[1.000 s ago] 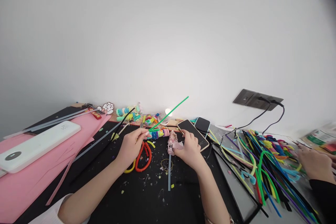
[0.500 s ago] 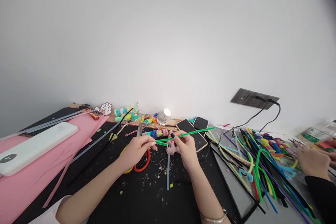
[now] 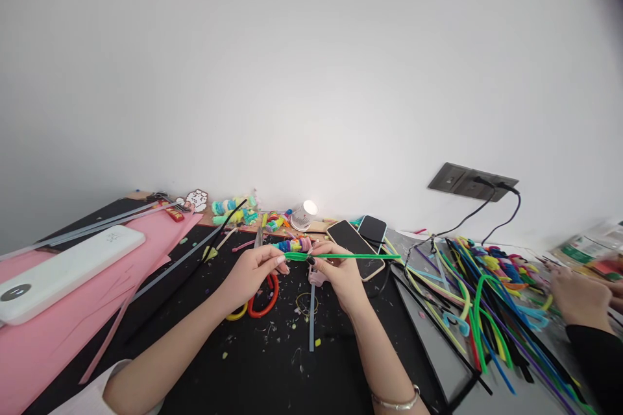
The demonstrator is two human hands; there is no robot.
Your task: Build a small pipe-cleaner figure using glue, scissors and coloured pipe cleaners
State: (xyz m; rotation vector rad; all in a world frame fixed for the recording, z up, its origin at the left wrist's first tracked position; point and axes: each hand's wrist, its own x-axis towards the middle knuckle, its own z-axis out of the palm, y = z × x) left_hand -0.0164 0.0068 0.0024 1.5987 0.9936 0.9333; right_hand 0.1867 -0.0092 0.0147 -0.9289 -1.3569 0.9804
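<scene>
Reaching in from the lower edge, both forearms [image 3: 178,340] are cut off there, and a bracelet [image 3: 396,406] is worn on the right one. Above the black table [image 3: 272,376], a green pipe cleaner [image 3: 372,256] is pinched between thumb and fingers by the grip of the left hand [image 3: 253,274] and likewise by that of the right hand [image 3: 341,277]. It is held roughly level, its free end passing over a dark phone [image 3: 349,235]. Between the hands more than one green strand is seen, though how they are joined cannot be made out. Scissors [image 3: 263,315] are partly covered by the left hand; a pink glue gun [image 3: 317,275] is mostly hidden by the right, its translucent stick [image 3: 312,327] left exposed. Just beyond, a multicoloured roll [image 3: 294,244] is partly concealed. Farther back, a paper cup [image 3: 302,216] is placed near the wall [image 3: 311,78]. At the right edge, another person's hand [image 3: 581,298] is shown, its sleeve [image 3: 596,360] cut off.
</scene>
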